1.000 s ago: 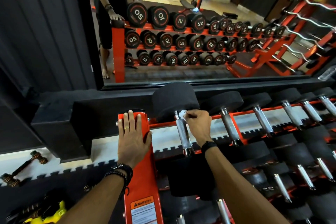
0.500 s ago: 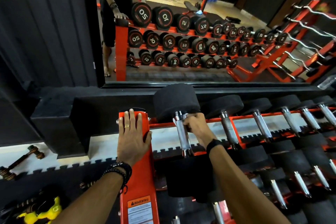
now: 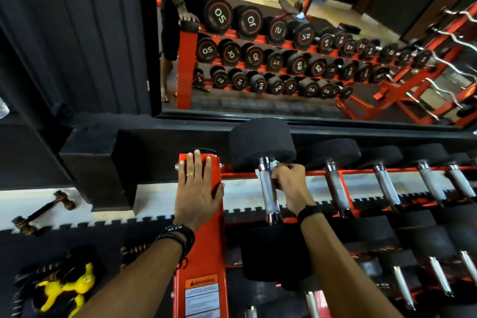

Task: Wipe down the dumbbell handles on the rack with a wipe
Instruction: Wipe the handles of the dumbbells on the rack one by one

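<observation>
Head view, looking down over a red dumbbell rack (image 3: 206,253) that stands against a mirrored wall. The right hand (image 3: 289,183) is curled round the far end of the chrome handle (image 3: 268,193) of the leftmost dumbbell (image 3: 260,142) on the top shelf, with a white wipe (image 3: 273,164) bunched under the fingers; small corners of it poke out near the dumbbell's far head. The left hand (image 3: 197,188) lies flat, fingers straight, on the top of the rack's red end post, bracing the body and holding nothing. To the right, a row of other handles (image 3: 335,188) runs along the same shelf, with more on the shelves below; none has a hand or wipe on it. Judging by this, the job looks to be at its very start: the first handle is under the wipe, and whether any of the rest have been cleaned cannot be told. Compared with a second ago, when the right fingers only pinched the wipe against the top of the handle, the hand has wrapped itself fully round the bar, and the wipe is mostly hidden. The left hand has kept its place on the post. Small hand weights (image 3: 42,210) lie on the floor at the left.
</observation>
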Tool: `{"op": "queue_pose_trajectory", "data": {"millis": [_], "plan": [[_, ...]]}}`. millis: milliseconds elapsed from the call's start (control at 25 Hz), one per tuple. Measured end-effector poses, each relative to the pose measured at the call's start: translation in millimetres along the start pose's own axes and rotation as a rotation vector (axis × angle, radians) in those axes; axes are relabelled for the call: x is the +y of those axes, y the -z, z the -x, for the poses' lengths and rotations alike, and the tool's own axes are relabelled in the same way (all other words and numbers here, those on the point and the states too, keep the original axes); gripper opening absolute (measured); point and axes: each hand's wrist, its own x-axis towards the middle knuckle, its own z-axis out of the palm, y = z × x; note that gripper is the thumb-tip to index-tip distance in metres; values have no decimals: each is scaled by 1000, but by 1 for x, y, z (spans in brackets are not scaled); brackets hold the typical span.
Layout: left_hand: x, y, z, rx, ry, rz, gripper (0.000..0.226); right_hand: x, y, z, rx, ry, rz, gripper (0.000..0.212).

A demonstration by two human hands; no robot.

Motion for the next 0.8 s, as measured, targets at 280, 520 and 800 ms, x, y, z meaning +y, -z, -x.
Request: {"op": "queue_pose_trajectory", "data": {"millis": [280, 520, 800], "plan": [[1, 1, 1, -6, 6, -19, 72, -5, -4, -10, -513, -281, -59, 24], [-1, -1, 1, -11, 10, -8, 73, -7, -16, -2, -316, -165, 49, 21], [0, 0, 1, -12, 8, -4, 73, -14, -23, 11, 199, 311, 971, 39]]}}
